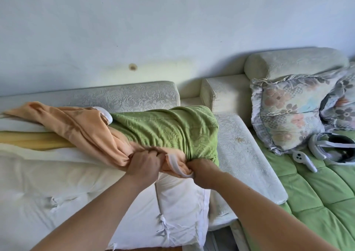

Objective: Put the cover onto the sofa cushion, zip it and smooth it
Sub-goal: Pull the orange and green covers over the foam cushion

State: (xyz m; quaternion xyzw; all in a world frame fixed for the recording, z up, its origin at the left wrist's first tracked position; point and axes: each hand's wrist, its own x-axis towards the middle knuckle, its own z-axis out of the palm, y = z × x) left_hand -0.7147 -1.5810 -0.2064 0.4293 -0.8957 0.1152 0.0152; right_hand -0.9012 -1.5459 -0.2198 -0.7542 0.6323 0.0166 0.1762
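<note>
A long white sofa cushion [57,183] lies across the sofa, its right end wrapped in a green embossed cover [169,129]. The cover's orange lining [80,127] is bunched and trails off to the left over the cushion. A white zip band [177,165] runs along the orange edge near me. My left hand [143,164] is closed on the bunched orange fabric at the cover's near edge. My right hand [202,171] grips the same edge at the near right corner, where green meets orange. Both hands sit close together, pulling the edge.
A cream embossed sofa arm [245,154] lies right of the cushion. Beyond it a green quilted seat [317,193] carries floral pillows [288,116], a white headset [334,148] and a white controller [305,159]. A pale wall [153,29] stands behind.
</note>
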